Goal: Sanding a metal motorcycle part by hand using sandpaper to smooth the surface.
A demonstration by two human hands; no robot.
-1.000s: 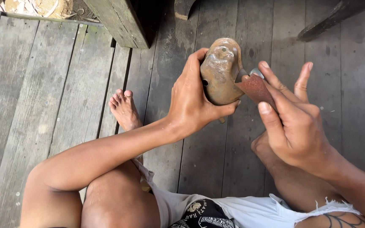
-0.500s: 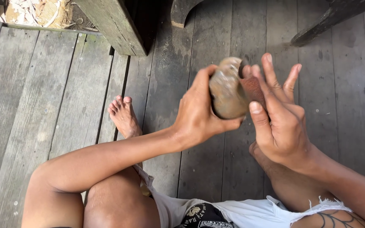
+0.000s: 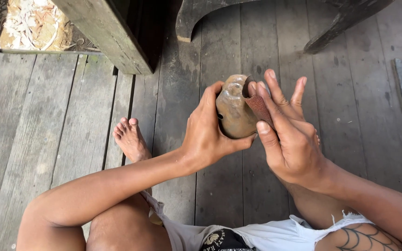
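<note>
We look down on a seated person's two bare hands above a weathered grey plank floor (image 3: 33,121). The left hand (image 3: 208,135) is wrapped around a rounded brown carved object (image 3: 232,109), thumb under it and fingers curled behind, holding it up over the boards. The right hand (image 3: 289,139) presses a small reddish piece of sandpaper (image 3: 258,103) against the object's right side (its fingers are spread, and the thumb pins the paper). A bare foot (image 3: 130,139) rests on the planks just left of the hands. Dark wooden furniture legs (image 3: 196,18) stand at the top
</note>
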